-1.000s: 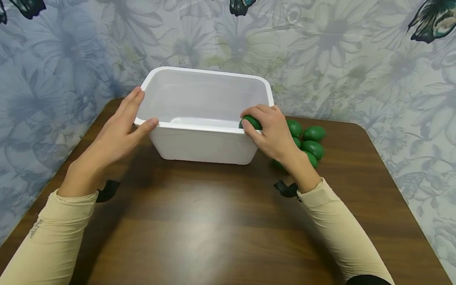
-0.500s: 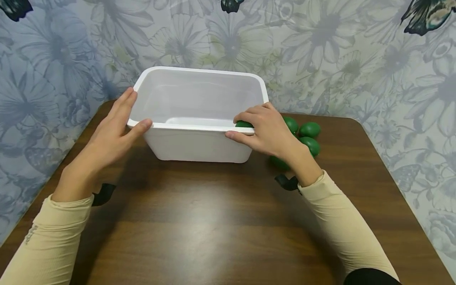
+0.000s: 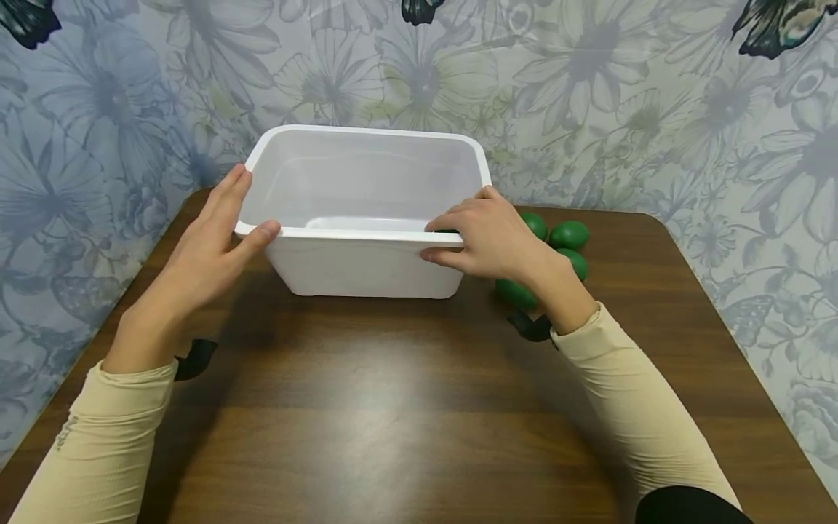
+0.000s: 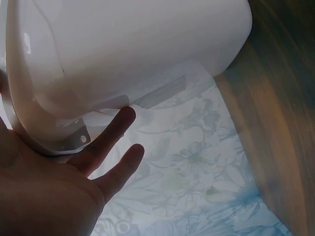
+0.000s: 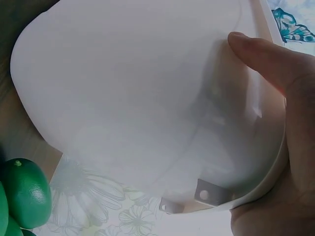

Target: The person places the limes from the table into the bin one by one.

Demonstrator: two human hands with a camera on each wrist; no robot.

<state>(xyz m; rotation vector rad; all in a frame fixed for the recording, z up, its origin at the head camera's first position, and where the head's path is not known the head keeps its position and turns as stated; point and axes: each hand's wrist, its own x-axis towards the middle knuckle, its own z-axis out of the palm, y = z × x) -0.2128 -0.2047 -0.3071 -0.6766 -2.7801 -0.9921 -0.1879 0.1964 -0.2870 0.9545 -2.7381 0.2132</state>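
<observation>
At upper centre of the frame, there is the white tub (image 3: 360, 266), standing upright on the brown wooden counter (image 3: 366, 407), its near wall facing the camera, and both hands are on it! Over at the tub's left end, the left hand (image 3: 209, 255) is spread wide, fingers straight along the outside, thumb laid across the near corner of the rim; nothing sits in its grasp. The left wrist view backs that up, two fingers stretched out beside the tub's outer wall.

Now to the near right corner, and here is the right hand (image 3: 494, 236), straddling the rim: thumb outside against the wall, fingers reaching over to the inside. And look, just under those fingers, a sliver of a green piece (image 3: 447, 231) peeks above the rim! The hand is partly closed there, but whether it truly grips the piece cannot be told, as the rim and fingers hide the rest.

Right of centre, just beside the tub, the other green fruits (image 3: 569, 234) huddle on the counter, at least four showing past the forearm, smooth and rounded. In the lower left of the right wrist view, one shows a pale stem end.
</observation>
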